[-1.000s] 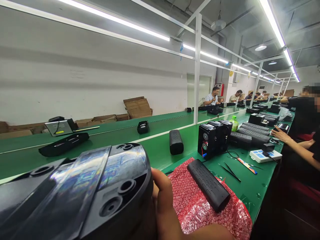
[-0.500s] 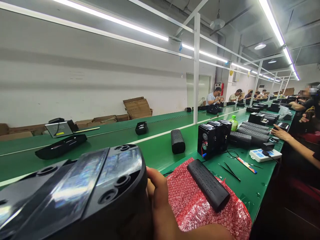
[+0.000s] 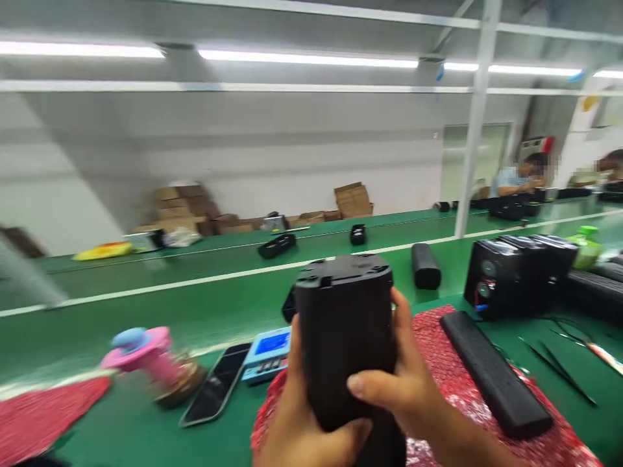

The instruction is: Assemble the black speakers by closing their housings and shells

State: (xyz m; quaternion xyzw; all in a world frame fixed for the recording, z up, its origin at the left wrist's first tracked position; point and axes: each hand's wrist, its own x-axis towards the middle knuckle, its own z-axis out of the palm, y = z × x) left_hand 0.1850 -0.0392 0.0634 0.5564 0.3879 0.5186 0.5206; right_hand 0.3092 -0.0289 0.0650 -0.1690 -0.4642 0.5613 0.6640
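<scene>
Both my hands grip a black speaker housing [image 3: 343, 331], held upright in front of me over the red bubble wrap [image 3: 438, 350]. My left hand [image 3: 299, 421] wraps its lower left side with the thumb across the front. From the right, my right hand [image 3: 403, 383] closes round it, thumb pressed on the front. A long black grille panel [image 3: 494, 373] lies on the bubble wrap just right of my hands.
On the green bench: a pink tape dispenser [image 3: 148, 357], a dark phone [image 3: 217, 392], a blue-faced meter [image 3: 267, 353], tweezers [image 3: 555, 363]. Black speaker units [image 3: 516, 272] stand at right. A black cylinder [image 3: 426, 266] rides the conveyor. Co-workers sit far right.
The view has swung left and the picture is blurred. The housing, earlier lying close with its taped face up, now stands upright farther out, with both hands round it.
</scene>
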